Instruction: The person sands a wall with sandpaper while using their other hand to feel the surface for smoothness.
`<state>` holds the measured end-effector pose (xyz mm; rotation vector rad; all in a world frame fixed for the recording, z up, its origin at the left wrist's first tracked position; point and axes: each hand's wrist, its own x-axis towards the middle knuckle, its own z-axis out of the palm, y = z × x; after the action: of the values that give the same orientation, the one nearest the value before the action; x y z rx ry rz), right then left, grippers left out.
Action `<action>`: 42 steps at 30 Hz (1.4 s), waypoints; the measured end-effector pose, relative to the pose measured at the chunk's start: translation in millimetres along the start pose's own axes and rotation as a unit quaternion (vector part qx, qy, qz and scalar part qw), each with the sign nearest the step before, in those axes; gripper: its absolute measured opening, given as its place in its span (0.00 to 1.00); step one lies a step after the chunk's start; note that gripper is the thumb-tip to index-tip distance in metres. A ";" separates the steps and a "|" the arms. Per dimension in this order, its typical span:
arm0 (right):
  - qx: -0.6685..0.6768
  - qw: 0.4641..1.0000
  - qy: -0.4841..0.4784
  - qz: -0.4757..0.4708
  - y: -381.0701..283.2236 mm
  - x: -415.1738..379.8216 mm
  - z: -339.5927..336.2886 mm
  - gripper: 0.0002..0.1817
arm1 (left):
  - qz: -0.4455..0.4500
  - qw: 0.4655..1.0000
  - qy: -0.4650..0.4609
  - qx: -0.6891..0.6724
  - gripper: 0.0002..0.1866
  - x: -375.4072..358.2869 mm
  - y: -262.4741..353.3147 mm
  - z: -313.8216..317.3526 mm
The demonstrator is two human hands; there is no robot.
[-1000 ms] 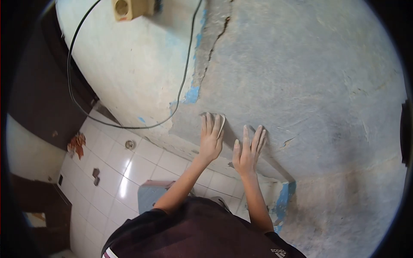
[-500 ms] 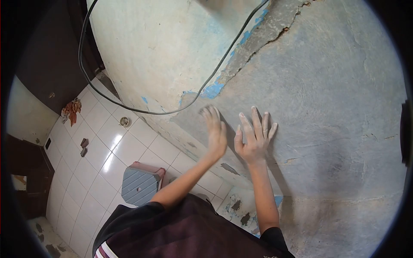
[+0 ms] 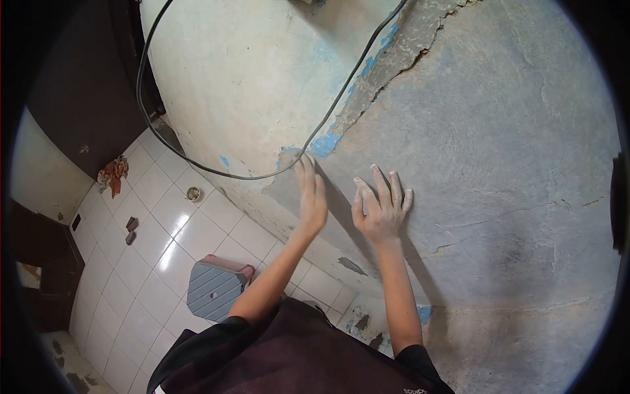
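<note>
Cloth [image 3: 114, 174], crumpled and rust-orange, lay on glossy white tiles [image 3: 141, 282] near two small angular chunks [image 3: 131, 230]. Next stood a stool [image 3: 207, 285] with a ribbed grey top and pinkish side. A smooth black cable [image 3: 236, 177] looped across the cream, flaking part of the wall [image 3: 499, 144]. The dusty left hand [image 3: 310, 197] had its fingers close together, tips by the cable; whether it gripped anything, I could not tell. The right hand [image 3: 382, 207] lay spread, fingers slightly bent, on the wall's grey, rough-swirled part, beneath a jagged crack [image 3: 423, 56]. Compared with half a second earlier, the left hand had shifted left to the cable, and the right had moved slightly left too.
</note>
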<state>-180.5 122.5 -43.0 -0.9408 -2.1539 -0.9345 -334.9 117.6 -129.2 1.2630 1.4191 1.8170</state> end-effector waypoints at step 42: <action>0.126 0.954 -0.107 0.250 -66.8 -95.2 4.2 0.37 | -0.086 0.992 0.031 -0.083 0.35 -13.5 -11.0 4.5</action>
<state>-180.2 57.7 -139.7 -1.4123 -1.9912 -0.3164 -326.6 112.1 -144.1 0.9783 1.3345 1.8285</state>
